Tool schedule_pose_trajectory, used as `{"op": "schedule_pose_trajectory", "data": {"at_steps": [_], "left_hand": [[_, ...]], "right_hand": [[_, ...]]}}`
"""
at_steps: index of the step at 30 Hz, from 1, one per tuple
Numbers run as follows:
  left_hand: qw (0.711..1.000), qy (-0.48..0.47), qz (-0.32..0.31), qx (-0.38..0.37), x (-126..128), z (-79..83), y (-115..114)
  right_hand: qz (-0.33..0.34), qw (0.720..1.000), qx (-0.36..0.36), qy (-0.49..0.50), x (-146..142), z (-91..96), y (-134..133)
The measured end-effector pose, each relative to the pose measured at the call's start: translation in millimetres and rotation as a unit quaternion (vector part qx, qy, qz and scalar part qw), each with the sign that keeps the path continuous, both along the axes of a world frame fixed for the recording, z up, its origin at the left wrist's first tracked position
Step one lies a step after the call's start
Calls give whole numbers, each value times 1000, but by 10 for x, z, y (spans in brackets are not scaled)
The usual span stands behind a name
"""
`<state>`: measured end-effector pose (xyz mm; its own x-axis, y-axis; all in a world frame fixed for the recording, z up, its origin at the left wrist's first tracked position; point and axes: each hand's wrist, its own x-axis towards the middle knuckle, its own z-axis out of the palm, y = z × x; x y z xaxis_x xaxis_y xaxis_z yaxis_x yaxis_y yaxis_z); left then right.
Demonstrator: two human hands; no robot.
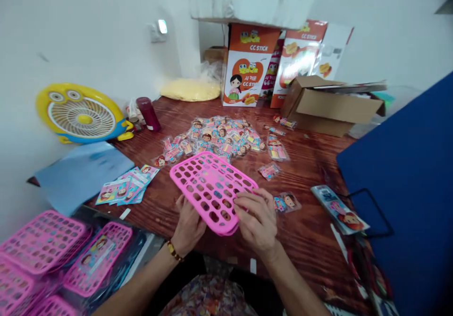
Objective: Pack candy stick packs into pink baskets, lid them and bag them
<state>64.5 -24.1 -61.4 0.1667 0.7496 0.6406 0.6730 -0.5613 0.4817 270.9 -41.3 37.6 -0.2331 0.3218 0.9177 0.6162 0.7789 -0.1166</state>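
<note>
"Start at the left: what's there?"

"Pink perforated baskets [44, 240], stacked in the lower corner, and a pink tray [120, 233] with a picture card [94, 259] showing at its middle. Above them are a blue sheet [85, 176] and a yellow-and-blue fan [83, 117] with cartoon eyes."

"And moving right?"

"Overlapping printed cards [127, 188] lie spread on the tabletop [155, 224], with a dark red bottle [148, 113] standing behind them. Farther back there's a yellow bundle [191, 89] against the wall."

"Where are the hands?"

"Near the middle, both on one pink basket [214, 191]. The left hand [189, 226] supports its near left side, its fingers partly hidden underneath. The right hand [258, 217] grips the near right corner, fingers bent over the rim."

"So how does that basket sit?"

"Tilted, its holed face toward the camera, in front of a wide heap of small clear packets [219, 136]. Behind the heap stand CC STICK boxes [247, 65]."

"What's past the right hand?"

"One loose packet [288, 201] just beside it, a brown carton [329, 108] with raised flaps farther back, then a printed pack [339, 209] near the tabletop's right side. A blue panel [406, 179] fills the far right."
</note>
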Motion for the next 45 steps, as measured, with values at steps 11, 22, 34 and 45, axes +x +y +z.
{"op": "schedule_pose_trajectory", "data": {"at_steps": [11,22,34,45], "left_hand": [[958,-251,137,-32,-333,194,253],[975,-196,96,-34,-386,437,664],[981,76,154,-85,205,300,-7],[997,40,40,-51,23,-6,-128]], "right_hand": [[18,992,-75,-104,153,-435,146],[61,986,-149,-45,299,-449,209],[44,982,-183,-5,385,-447,121],[53,984,-125,-114,332,-633,76]]}}
